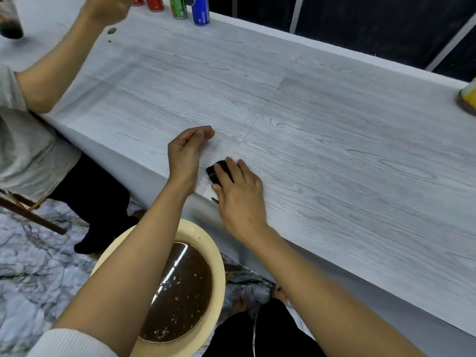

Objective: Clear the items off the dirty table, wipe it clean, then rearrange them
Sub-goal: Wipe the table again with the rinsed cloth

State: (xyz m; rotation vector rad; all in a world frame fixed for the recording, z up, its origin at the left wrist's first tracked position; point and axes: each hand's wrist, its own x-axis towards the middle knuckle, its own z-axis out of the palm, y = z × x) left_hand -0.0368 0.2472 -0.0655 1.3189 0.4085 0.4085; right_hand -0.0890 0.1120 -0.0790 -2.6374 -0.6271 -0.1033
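Both hands were at the near edge of the table (334, 140), close together but not touching. The left hand (186, 155) hovered at that edge with its fingers loosely curled into a cup and nothing held in it. The right hand (240, 197) lay just beside it on the tabletop, its fingers fairly straight and pressing down on a small dark cloth (215, 171). Only the cloth's far corner showed past the fingertips. A small dark speck (214, 200) sat on the table's rim by the right thumb. Below the table's near edge, under the left forearm, stood a cream basin (219, 266) of brown water (180, 292) with pale bits floating on it. Along the table's far edge stood a row of cans: two red cans (154, 2), a green can (178, 7) and a blue can (200, 11). At the table's far right a yellowish jar (467, 99) was cut off by the frame. A few dark spots (111, 30) marked the tabletop toward its left end, near the cans. A second person's arm (59, 65) reached up over that left end. A dark, blurred object (10, 24) showed at the table's upper left corner, too smeared to identify. Marbled flooring (31, 279) lay beneath the table on the near side.
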